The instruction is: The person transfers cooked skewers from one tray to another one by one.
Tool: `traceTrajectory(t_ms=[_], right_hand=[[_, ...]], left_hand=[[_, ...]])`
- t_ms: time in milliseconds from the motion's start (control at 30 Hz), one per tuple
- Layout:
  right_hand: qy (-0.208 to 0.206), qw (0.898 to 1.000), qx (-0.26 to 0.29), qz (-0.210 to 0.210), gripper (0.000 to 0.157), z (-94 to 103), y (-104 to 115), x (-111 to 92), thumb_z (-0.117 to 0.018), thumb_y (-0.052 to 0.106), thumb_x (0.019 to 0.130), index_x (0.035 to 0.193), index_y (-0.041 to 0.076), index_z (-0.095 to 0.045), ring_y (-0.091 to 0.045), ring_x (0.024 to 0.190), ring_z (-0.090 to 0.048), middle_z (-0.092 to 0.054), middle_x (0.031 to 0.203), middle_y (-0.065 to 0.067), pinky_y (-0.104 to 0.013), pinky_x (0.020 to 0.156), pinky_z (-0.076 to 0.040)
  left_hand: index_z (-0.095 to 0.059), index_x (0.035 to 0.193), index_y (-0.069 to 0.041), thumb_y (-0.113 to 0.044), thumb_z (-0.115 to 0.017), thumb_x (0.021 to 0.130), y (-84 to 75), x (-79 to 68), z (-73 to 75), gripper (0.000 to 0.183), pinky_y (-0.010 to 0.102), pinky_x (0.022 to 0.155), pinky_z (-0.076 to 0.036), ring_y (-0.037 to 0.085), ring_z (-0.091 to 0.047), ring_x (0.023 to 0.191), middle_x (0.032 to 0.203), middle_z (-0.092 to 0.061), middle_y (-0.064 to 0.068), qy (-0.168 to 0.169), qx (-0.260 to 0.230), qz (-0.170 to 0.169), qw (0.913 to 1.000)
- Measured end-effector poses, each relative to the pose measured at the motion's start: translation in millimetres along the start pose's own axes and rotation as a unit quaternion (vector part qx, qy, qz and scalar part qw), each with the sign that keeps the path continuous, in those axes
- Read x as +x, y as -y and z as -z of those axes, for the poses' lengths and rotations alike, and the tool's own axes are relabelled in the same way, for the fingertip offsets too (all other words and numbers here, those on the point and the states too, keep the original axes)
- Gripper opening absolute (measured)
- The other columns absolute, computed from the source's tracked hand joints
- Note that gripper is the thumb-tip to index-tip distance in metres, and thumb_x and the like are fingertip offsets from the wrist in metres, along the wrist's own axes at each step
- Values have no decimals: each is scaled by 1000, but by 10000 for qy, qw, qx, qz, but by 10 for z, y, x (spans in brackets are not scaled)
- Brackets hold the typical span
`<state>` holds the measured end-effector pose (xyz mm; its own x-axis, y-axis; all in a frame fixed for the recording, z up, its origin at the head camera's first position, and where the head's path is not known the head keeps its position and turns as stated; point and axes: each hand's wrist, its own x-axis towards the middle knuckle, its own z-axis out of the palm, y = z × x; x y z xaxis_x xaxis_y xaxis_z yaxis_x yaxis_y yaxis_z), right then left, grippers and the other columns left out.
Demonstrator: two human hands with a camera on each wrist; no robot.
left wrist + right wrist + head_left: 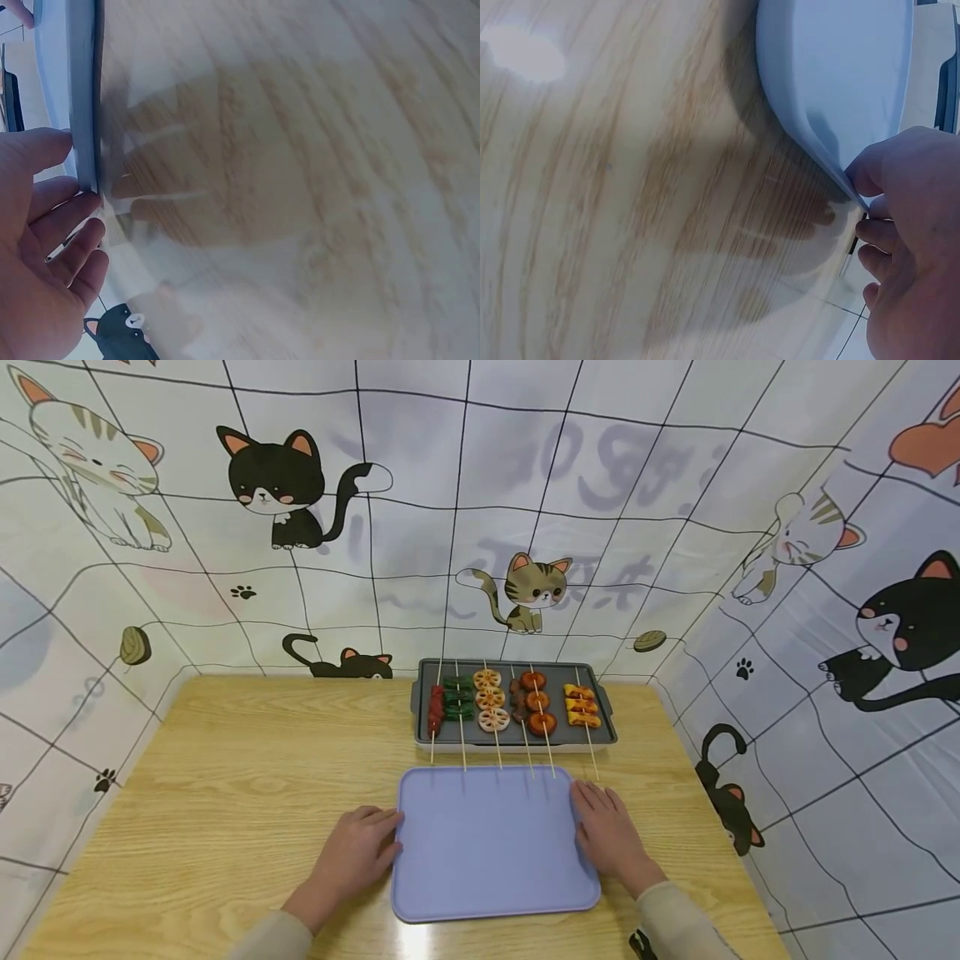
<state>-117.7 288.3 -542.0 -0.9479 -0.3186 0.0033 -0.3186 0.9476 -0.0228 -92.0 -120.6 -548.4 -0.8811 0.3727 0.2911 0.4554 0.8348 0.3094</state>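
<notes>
A pale purple rectangular tray (495,843) lies near the front of the wooden table. My left hand (356,852) pinches its left edge. In the left wrist view the thumb is on the inner side of the rim and the fingertips (94,202) are at the outer side. At the tray's upper right edge my right hand (609,831) pinches the rim. The right wrist view shows that thumb (866,180) over the inside of the rim, with the other fingers curled below. The tray's surface holds nothing.
Behind the tray stands a dark grill pan (561,693) with skewers across it: red pieces (436,710), green pieces (459,697), lotus root slices (493,720), brown pieces (518,700), round orange-red pieces (542,723) and yellow pieces (582,706). Their sticks point towards the tray. Cat-printed cloth (420,527) surrounds the wooden table (285,752).
</notes>
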Motion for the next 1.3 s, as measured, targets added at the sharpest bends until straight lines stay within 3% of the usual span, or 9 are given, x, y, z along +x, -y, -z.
traceTrajectory(t_ms=[333, 533, 933, 1133, 1300], right_hand=[[-31, 9999, 50, -154, 60, 20, -70, -60, -62, 17, 90, 144, -1, -44, -36, 139, -40, -46, 149, -18, -56, 120, -28], [-117, 9997, 143, -186, 58, 53, -76, -66, -63, 16, 90, 142, -2, -46, -37, 137, -43, -48, 147, -19, -57, 119, -29], [-130, 9986, 408, -322, 54, 70, -100, -34, -58, 30, 97, 141, 1, -49, -38, 136, -44, -52, 144, -18, -59, 118, -28], [-502, 9977, 389, -222, 39, 166, -192, -24, -61, 22, 95, 127, 1, -61, -39, 127, -52, -61, 131, -19, -61, 111, -36], [-675, 9949, 507, -548, 31, 339, -319, 13, -60, 11, 93, 120, -1, -65, -40, 115, -60, -65, 123, -21, -59, 99, -48]], left_hand=[[-70, 118, -8, -25, -77, 80, -78, 63, -45, 41, 48, 93, -52, 29, -64, 107, 115, -73, 8, 261, -182, 198, 9993], [-71, 117, -9, -24, -79, 80, -100, 78, -50, 41, 48, 94, -52, 28, -64, 107, 115, -73, 7, 217, -78, 170, 9996], [-71, 116, -10, -24, -79, 79, -106, 62, -20, 41, 46, 93, -52, 26, -64, 107, 111, -73, 5, 198, -40, 184, 9996], [-67, 123, -8, -26, -77, 81, -87, 49, -5, 46, 49, 97, -51, 28, -61, 116, 124, -67, 9, 336, -55, 135, 9993], [-61, 132, -5, -29, -74, 84, -67, 52, 17, 55, 54, 105, -47, 34, -54, 128, 139, -58, 11, 611, -75, 52, 9981]])
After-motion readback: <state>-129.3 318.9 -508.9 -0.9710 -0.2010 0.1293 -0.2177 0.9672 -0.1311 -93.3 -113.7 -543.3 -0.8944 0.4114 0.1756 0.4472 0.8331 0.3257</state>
